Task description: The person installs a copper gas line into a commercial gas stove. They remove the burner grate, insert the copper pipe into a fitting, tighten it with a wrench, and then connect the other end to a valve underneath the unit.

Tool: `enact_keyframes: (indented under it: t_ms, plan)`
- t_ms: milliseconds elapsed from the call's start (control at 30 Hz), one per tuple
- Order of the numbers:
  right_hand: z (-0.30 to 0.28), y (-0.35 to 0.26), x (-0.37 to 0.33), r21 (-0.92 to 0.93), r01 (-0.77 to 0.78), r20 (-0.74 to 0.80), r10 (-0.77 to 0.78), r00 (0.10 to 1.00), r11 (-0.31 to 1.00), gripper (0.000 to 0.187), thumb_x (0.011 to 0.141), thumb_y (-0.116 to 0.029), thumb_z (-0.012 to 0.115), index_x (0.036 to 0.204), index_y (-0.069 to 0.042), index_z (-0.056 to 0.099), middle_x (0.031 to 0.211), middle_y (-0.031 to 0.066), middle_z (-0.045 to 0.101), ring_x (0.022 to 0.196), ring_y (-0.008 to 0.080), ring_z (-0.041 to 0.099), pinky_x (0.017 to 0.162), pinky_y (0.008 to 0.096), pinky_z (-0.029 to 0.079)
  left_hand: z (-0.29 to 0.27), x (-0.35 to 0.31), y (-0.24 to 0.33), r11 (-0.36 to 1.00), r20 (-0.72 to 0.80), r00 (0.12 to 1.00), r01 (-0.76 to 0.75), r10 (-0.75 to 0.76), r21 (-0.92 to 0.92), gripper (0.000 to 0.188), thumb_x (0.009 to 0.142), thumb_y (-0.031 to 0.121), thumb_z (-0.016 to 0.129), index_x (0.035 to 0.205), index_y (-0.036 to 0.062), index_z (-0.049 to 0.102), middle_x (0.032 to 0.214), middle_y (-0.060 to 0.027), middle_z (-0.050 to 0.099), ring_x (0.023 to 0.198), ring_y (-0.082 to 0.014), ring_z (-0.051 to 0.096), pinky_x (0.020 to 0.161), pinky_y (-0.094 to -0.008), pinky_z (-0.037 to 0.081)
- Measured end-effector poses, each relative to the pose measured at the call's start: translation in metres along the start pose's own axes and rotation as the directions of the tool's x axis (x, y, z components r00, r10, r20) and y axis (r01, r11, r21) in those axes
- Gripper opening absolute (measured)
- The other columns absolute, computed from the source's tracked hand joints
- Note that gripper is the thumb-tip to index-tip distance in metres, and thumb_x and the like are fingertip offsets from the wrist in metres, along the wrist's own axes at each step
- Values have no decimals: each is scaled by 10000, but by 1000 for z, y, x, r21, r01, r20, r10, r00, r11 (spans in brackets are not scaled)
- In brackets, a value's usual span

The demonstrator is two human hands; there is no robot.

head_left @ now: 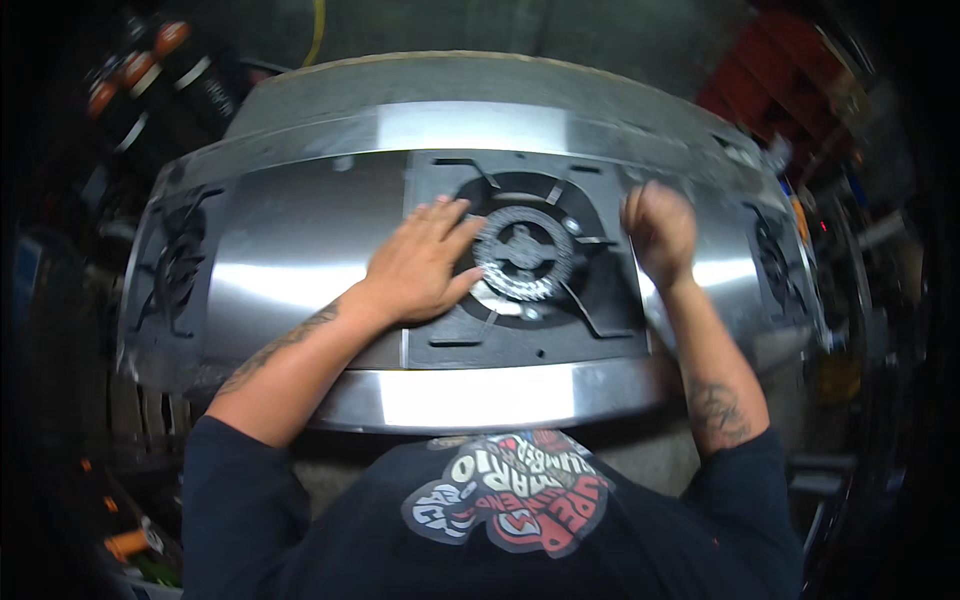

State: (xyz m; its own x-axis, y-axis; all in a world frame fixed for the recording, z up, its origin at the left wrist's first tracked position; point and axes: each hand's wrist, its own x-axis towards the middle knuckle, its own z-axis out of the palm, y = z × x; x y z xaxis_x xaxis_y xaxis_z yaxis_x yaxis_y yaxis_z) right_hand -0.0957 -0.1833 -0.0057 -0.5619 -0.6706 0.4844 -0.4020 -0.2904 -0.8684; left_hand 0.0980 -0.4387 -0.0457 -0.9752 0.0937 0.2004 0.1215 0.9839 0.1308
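A long stainless steel cooktop [300,225] lies in front of me. At its middle is a dark square burner plate [465,352] with pan-support prongs around a round silver burner [524,252]. My left hand [420,262] rests palm down across the plate's left edge, fingers spread beside the burner, holding nothing. On the right, my right hand [660,232] is curled into a loose fist at the plate's right edge, slightly smeared by motion. I see nothing in it. Whether it touches the steel or hovers above it, I cannot tell.
Similar dark burners sit at the cooktop's left end [180,262] and right end [775,258]. A worktable [480,80] shows beyond its far edge. Black-and-orange cylinders [150,80] stand at the far left, and a red rack [770,65] at the far right.
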Motion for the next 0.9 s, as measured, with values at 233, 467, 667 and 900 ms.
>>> enact_keyframes:
  t_ms: [233,467,667,900]
  plan:
    - [75,-7,2,-274,-43,291,126,948,961,429,921,-328,666,654,-40,494,676,30,475,625,127,430,572,290,300,-20,-81,-82,997,-479,876,13,-51,-82,634,955,367,636,1494,90,451,1465,-210,512,1376,-387,469,1165,-492,362]
    - [348,0,71,-409,554,657,-187,730,726,344,860,-344,742,948,-14,701,882,135,654,823,345,642,748,415,536,-159,-301,-325,785,-114,854,514,-508,347,359,901,244,655,1211,66,688,1218,-158,676,1143,-368,635,992,-446,505]
    - [563,37,136,-628,364,541,50,840,688,394,884,-411,708,1026,-45,732,1087,162,682,1046,355,631,916,467,506,-153,-385,-430,956,-85,988,146,-128,254,220,824,250,760,938,63,745,962,-92,693,1008,-303,641,902,-418,500]
    - [588,61,127,-723,342,491,98,866,600,274,939,-355,662,855,-102,723,899,49,706,990,269,637,831,446,424,-175,-359,-453,956,241,970,-109,42,273,205,854,270,726,797,75,700,843,-78,673,908,-294,627,830,-414,486]
